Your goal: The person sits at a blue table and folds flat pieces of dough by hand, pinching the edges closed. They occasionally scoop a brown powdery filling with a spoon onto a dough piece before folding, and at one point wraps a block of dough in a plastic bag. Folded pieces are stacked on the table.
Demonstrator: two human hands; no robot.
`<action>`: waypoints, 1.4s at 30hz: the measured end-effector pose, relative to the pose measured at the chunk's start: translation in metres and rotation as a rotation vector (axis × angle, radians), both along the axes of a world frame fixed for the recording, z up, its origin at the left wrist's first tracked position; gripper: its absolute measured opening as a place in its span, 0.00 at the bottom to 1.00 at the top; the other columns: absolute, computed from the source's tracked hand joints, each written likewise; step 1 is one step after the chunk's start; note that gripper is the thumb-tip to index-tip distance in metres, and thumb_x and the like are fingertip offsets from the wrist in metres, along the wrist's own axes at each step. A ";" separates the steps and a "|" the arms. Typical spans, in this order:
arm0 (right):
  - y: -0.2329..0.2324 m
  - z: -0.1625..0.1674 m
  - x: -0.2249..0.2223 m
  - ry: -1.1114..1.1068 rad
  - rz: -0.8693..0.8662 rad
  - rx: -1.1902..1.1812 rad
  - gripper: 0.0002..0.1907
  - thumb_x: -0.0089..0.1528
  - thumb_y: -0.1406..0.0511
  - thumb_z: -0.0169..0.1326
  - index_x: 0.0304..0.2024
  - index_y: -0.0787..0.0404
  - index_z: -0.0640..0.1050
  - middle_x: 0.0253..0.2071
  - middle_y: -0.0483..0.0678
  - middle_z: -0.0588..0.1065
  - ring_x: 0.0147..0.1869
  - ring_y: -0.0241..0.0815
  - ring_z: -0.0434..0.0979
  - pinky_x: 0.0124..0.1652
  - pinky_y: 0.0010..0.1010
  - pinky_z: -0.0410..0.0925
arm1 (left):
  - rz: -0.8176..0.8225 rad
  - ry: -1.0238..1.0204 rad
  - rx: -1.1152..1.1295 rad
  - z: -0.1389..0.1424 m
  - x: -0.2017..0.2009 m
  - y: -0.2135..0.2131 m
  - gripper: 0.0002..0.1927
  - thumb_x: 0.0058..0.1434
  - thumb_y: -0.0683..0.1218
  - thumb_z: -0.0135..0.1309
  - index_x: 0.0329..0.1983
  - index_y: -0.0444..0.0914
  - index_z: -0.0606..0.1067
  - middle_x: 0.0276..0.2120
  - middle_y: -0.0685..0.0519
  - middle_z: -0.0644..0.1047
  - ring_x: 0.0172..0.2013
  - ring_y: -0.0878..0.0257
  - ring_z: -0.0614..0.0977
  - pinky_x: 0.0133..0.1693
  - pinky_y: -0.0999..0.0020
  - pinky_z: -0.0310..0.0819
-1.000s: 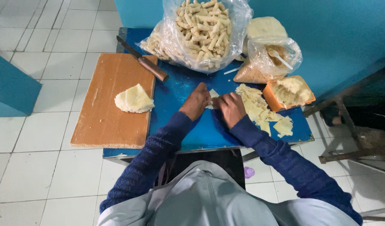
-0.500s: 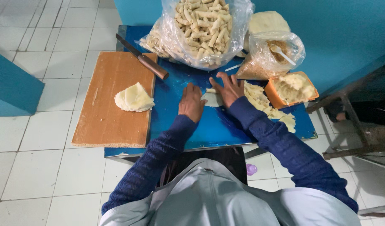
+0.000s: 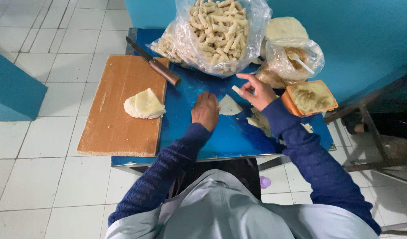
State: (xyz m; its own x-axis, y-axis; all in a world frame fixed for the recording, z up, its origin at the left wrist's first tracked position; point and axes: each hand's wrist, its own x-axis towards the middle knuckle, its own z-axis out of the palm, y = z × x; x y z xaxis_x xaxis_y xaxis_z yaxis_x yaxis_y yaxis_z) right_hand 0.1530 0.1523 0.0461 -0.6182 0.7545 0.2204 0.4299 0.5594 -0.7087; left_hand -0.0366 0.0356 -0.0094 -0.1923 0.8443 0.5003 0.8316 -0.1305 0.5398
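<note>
Dough wrapper [image 3: 229, 106] lies flat on blue table [image 3: 203, 137], centre. Left hand [image 3: 205, 110] touches its 9 o'clock edge, fingers together. Right hand [image 3: 256, 90] at 2 o'clock pinches a small pale piece [image 3: 237, 90]. Risk: thin sheet could tear or shift if pressed unevenly; knife [image 3: 152, 62] at 10 o'clock, blade bare.

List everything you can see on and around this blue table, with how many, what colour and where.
table: one, blue, centre
cutting board: one, brown wood, table's left side
wrapper stack: one, pale, on the board
knife: one, brown handle, across the board's top corner
bag of rolls: one, clear, tan rolls, table's back
spoon bag: one, clear, brown filling, back right
orange tub: one, right edge
single wrapper: one, pale, between the hands
left hand: flat on table beside the wrapper
right hand: raised, pinching a small pale piece
</note>
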 end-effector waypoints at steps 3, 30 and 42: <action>0.012 0.033 0.020 -0.130 0.244 -0.165 0.24 0.66 0.70 0.56 0.65 0.58 0.72 0.40 0.48 0.81 0.43 0.35 0.78 0.45 0.27 0.69 | -0.026 -0.027 0.020 0.000 0.001 -0.001 0.13 0.52 0.39 0.63 0.37 0.37 0.71 0.40 0.47 0.73 0.45 0.45 0.75 0.44 0.52 0.73; 0.091 0.044 0.118 -0.465 -0.535 0.653 0.07 0.58 0.61 0.65 0.37 0.55 0.84 0.39 0.53 0.81 0.41 0.56 0.81 0.43 0.45 0.72 | -0.186 -0.529 -0.031 0.014 0.013 -0.039 0.22 0.52 0.30 0.56 0.49 0.34 0.67 0.45 0.39 0.80 0.49 0.43 0.83 0.39 0.58 0.81; 0.098 0.039 0.106 -0.629 -0.663 0.832 0.10 0.63 0.62 0.60 0.32 0.64 0.82 0.37 0.59 0.80 0.42 0.56 0.81 0.42 0.43 0.73 | -0.104 -0.313 -0.025 0.030 0.014 -0.068 0.26 0.55 0.33 0.54 0.58 0.35 0.66 0.47 0.37 0.78 0.45 0.38 0.81 0.43 0.50 0.76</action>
